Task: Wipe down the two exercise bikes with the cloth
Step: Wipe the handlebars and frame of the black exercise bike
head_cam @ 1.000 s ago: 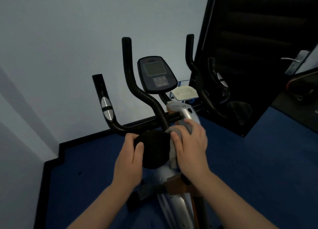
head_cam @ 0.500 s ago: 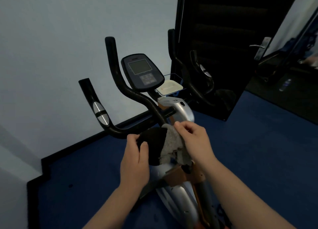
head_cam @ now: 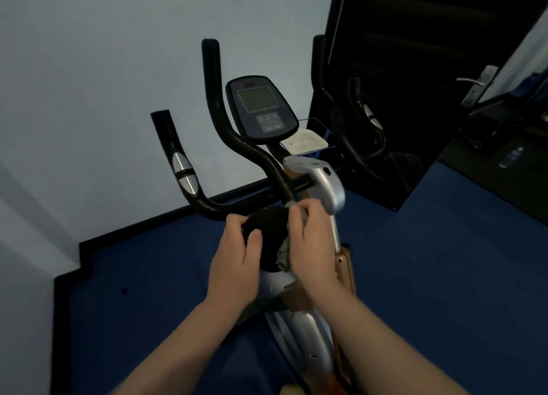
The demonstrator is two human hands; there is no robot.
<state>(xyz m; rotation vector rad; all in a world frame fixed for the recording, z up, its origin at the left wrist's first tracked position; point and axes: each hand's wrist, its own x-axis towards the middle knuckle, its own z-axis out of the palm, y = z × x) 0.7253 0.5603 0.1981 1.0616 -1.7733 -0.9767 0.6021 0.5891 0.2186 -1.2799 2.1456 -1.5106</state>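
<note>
An exercise bike (head_cam: 326,184) with a silver frame, black handlebars (head_cam: 225,145) and an oval console (head_cam: 261,109) stands in front of me. Its black round knob (head_cam: 267,234) sits just below the handlebars. My left hand (head_cam: 237,252) holds the knob's left side. My right hand (head_cam: 311,240) grips a grey cloth (head_cam: 283,253) bunched against the knob's right side; most of the cloth is hidden under my fingers. Only one bike is in view.
A pale wall stands behind and to the left of the bike. A dark panel or mirror (head_cam: 415,68) leans at the right, beside a door handle (head_cam: 480,83). A white tray (head_cam: 305,141) sits past the console. Blue carpet (head_cam: 444,261) covers the floor.
My right hand has pressed the cloth back onto the knob's right side after lifting it open half a second ago. My head moved closer. The left hand stays on the knob.
</note>
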